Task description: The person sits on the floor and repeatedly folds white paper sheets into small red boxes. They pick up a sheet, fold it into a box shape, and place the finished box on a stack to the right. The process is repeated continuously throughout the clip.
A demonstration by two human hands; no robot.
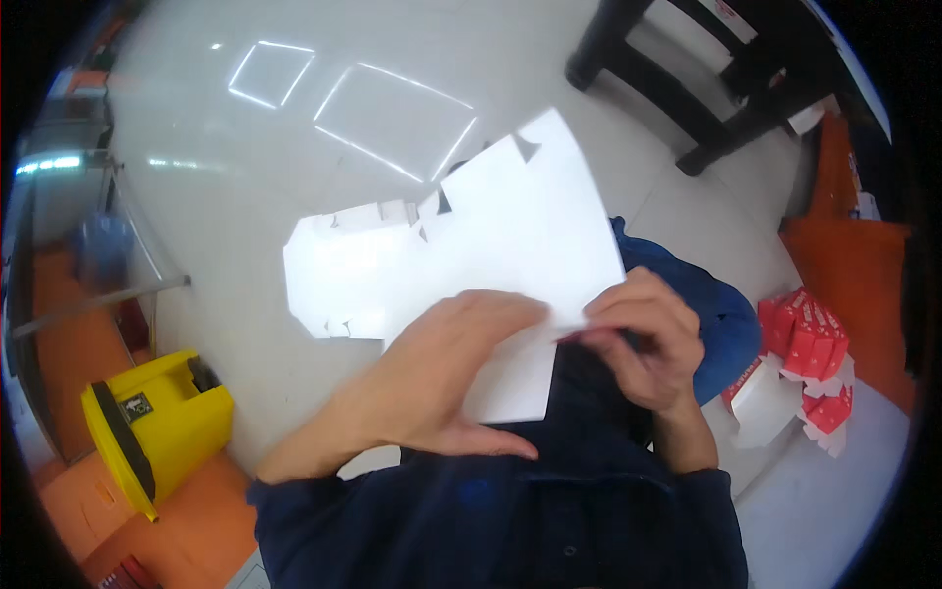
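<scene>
A die-cut cardboard box blank [491, 226], white on the side facing me, lies spread over my lap with flaps and cut slots along its edges. My left hand [461, 353] rests on its near part, fingers stretched to the right and thumb apart, pressing on the white surface. At the right edge my right hand [648, 339] pinches a corner of the card between thumb and fingers. A sliver of red shows at that pinch, seemingly the card's printed underside.
Red-and-white folded boxes [803, 334] are piled at my right. A yellow bin [167, 422] stands at the left on an orange surface. Black furniture legs [667, 93] rise from the glossy tiled floor [245, 157] at the far right. A metal frame [108, 304] stands at far left.
</scene>
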